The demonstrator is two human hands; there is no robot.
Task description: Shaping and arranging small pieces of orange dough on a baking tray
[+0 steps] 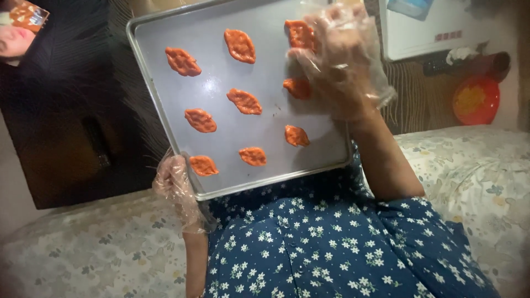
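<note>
A grey metal baking tray (165, 105) is held tilted over my lap, with several orange-red leaf-shaped dough pieces (244, 101) laid out on it in rows. My left hand (174, 179), in a clear plastic glove, grips the tray's near left corner from below. My right hand (339, 60), also gloved, lies spread over the tray's far right side, its fingers apart. Its fingertips rest beside the top right piece (300, 34), and the palm partly hides another piece (296, 87). Nothing shows inside that hand.
My blue dress with white flowers (331, 243) fills the foreground. A flower-print cover (99, 254) spreads to both sides. Dark wooden furniture (66, 149) stands at the left, a red and yellow round object (476, 100) and a white appliance (430, 27) at the right. Part of another person (16, 33) shows top left.
</note>
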